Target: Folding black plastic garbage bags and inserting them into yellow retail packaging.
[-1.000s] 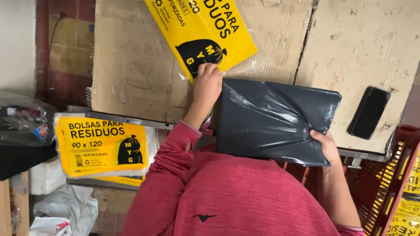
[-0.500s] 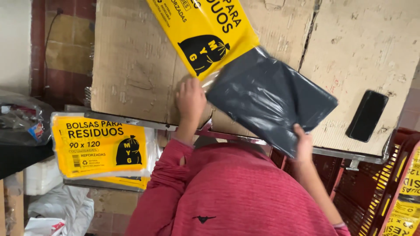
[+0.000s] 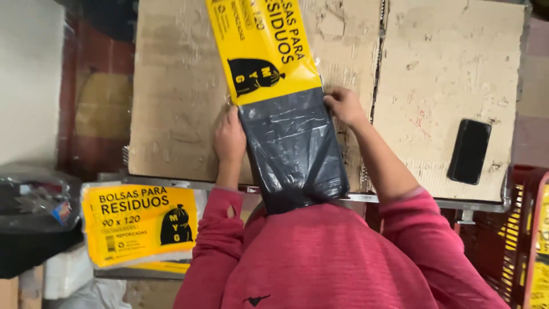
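A folded bundle of black plastic bags (image 3: 291, 154) lies lengthwise on the cardboard-covered table (image 3: 177, 103). Its far end meets the open end of a yellow printed plastic sleeve (image 3: 260, 48). My left hand (image 3: 229, 137) grips the bundle's left edge near the sleeve's mouth. At the bundle's far right corner my right hand (image 3: 343, 106) pinches it, just below the yellow edge. Whether the bundle's tip is inside the sleeve I cannot tell. My red sleeves and chest fill the bottom of the view and hide the bundle's near end.
A black phone (image 3: 469, 150) lies on the cardboard at the right. A stack of yellow bag packs (image 3: 140, 223) sits on a lower surface at the left, beside a dark plastic bag (image 3: 28, 194). A red crate (image 3: 514, 240) stands at the lower right.
The black bundle has turned from lying crosswise to lengthwise and now lines up with the yellow sleeve. My right hand moved from its near corner up to its far right corner.
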